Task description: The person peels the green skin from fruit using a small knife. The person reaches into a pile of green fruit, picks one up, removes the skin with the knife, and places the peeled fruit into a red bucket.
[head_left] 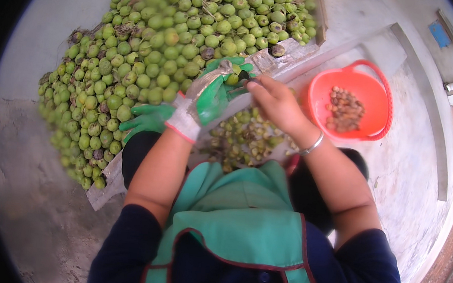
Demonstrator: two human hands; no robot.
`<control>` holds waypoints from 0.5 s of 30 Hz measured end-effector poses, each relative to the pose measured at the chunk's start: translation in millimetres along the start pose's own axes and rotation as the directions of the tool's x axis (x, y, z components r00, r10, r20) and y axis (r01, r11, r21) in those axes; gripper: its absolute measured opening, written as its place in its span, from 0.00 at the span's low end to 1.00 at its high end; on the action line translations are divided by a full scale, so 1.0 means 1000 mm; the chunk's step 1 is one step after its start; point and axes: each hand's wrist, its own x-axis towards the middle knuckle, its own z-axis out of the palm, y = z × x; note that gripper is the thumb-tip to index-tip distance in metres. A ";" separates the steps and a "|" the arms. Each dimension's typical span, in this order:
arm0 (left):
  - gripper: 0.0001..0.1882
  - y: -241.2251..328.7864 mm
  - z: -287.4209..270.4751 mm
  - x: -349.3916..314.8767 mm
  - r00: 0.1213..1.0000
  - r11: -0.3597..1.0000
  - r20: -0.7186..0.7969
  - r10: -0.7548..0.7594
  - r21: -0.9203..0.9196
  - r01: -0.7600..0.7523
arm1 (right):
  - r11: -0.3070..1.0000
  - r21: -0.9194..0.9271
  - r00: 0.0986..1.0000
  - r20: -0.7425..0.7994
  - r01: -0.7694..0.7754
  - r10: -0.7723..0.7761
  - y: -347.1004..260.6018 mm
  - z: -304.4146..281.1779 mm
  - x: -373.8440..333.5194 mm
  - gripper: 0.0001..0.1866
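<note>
1. Gripping a green fruit [233,79], the gloved left hand [209,93] is closed around it above the peelings [243,140].
2. The bare right hand [274,102] is closed at the fruit; what it holds is unclear.
3. Fruit pile [158,53] lies left; red basket [352,77] of nuts [344,110] stands right.

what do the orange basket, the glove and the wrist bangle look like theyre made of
Basket: likely moulded plastic, smooth, evenly bright orange with a thin loop handle. Glove on the left hand: white knit fabric, green rubbery-looking coating on the fingers. Bangle on the right hand: probably metal, thin, silvery shine.
</note>
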 end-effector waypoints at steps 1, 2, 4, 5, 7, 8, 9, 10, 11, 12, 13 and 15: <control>0.20 0.000 -0.001 0.001 1.000 1.000 -0.009 -0.011 0.020 0.012 | 1.000 0.010 1.000 0.014 -0.003 0.003 0.001 0.001 0.000 0.17; 0.21 -0.001 -0.002 0.002 1.000 0.999 -0.015 -0.026 0.038 0.027 | 1.000 0.023 1.000 0.006 -0.012 0.012 0.003 0.002 0.000 0.16; 0.21 -0.004 0.001 0.003 0.997 0.993 -0.064 -0.035 0.113 0.042 | 0.998 0.048 1.000 -0.009 -0.030 0.030 0.010 0.005 0.001 0.16; 0.21 -0.003 0.012 0.001 0.994 0.984 -0.110 -0.025 0.172 0.044 | 1.000 -0.024 1.000 -0.020 0.012 -0.013 0.015 0.005 0.002 0.15; 0.20 -0.007 0.012 0.000 0.989 0.949 -0.146 0.032 0.315 0.016 | 0.981 -0.170 0.994 -0.034 0.093 -0.100 0.023 0.005 0.004 0.14; 0.20 -0.011 0.006 -0.001 0.987 0.916 -0.139 0.076 0.400 -0.014 | 0.946 -0.280 0.983 -0.038 0.161 -0.179 0.024 0.006 0.004 0.13; 0.19 -0.012 0.001 -0.002 0.985 0.875 -0.126 0.119 0.482 -0.044 | 0.894 -0.387 0.966 -0.034 0.224 -0.257 0.024 0.008 0.003 0.13; 0.19 -0.012 -0.004 -0.003 0.983 0.905 -0.173 0.058 0.425 0.021 | 0.826 -0.489 0.943 -0.021 0.280 -0.332 0.025 0.010 0.002 0.12; 0.18 -0.008 -0.002 -0.004 0.977 0.928 -0.213 -0.004 0.363 0.083 | 0.756 -0.565 0.921 0.018 0.330 -0.388 0.025 0.012 0.001 0.12; 0.18 -0.006 -0.002 -0.004 0.966 0.944 -0.250 -0.067 0.297 0.143 | 0.676 -0.634 0.896 0.062 0.375 -0.439 0.025 0.013 -0.001 0.12; 0.17 -0.010 -0.007 -0.003 0.996 0.970 -0.092 -0.020 0.238 0.042 | 0.587 -0.694 0.868 0.110 0.416 -0.484 0.025 0.015 -0.003 0.12; 0.16 -0.016 -0.013 -0.002 0.993 0.987 0.089 0.076 0.134 -0.088 | 0.479 -0.783 0.883 0.182 0.397 -0.433 0.014 0.018 -0.007 0.13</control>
